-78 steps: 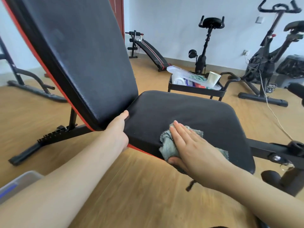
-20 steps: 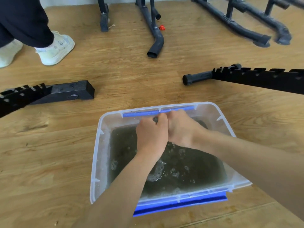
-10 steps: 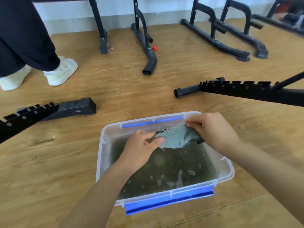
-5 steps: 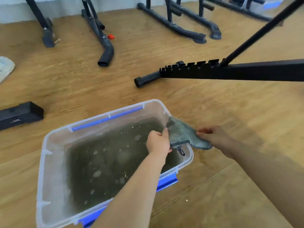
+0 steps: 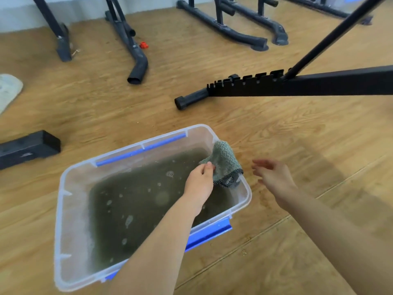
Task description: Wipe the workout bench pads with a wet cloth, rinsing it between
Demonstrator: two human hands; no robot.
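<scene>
**Grey-green cloth pinched over the rinse tub**

The grey-green cloth [image 5: 225, 159] hangs at the far right corner of the clear plastic tub [image 5: 63, 209]. It lies partly over the rim, and its dark-edged hem droops toward the water [image 5: 148, 201]. The left hand [image 5: 200, 184] has hold of it. That grip is closed, with thumb and fingertips nipping one edge while the rest of the fabric bunches above and to the right of the knuckles. The right hand [image 5: 274, 175] hovers just beside the cloth, over the wooden floor [image 5: 276, 128]. Its grip is wide open, with the fingers spread and slightly blurred.

The water is murky grey-brown with scattered bubbles, so the tub's bottom cannot be seen. Blue latches [image 5: 140, 149] sit on the far and near rims. The left forearm partly covers the near latch and also hides part of the tub's near edge. How much cloth is tucked inside the left hand's fingers cannot be told.

Beyond the tub lies the black bench frame [image 5: 308, 86], a notched rail with a slanting strut, both cut off by the right edge. A black bar [image 5: 27, 146] and a pale object [image 5: 8, 90] are clipped by the left edge, and what the pale object is cannot be made out.
</scene>
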